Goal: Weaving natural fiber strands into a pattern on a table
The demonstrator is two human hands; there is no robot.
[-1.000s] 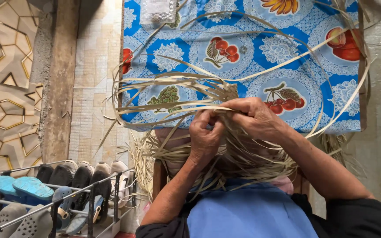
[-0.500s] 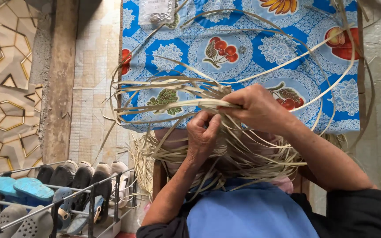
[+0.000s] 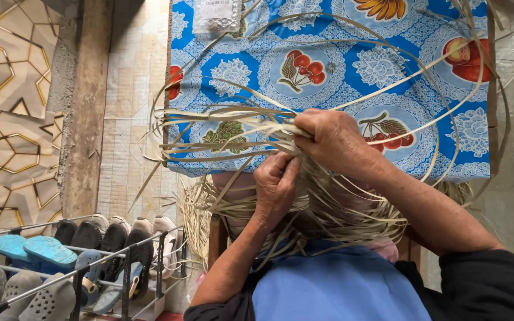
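Note:
A loose tangle of pale straw strips (image 3: 227,134) spreads in front of me, with long strands arching up over the table. My right hand (image 3: 334,142) is closed over a bunch of these strips at its centre. Just below it, my left hand (image 3: 276,184) pinches a few strands between fingers and thumb. More woven straw (image 3: 340,214) lies in my lap under both forearms.
A table with a blue floral oilcloth (image 3: 340,65) stands ahead, a clear plastic packet (image 3: 216,15) at its far edge. A metal shoe rack (image 3: 72,261) with several shoes and sandals is at lower left. Patterned floor tiles (image 3: 7,119) lie to the left.
My right hand has shifted right and up a little, pulling strips with it. My left hand has dropped lower beneath it and now pinches strands from below.

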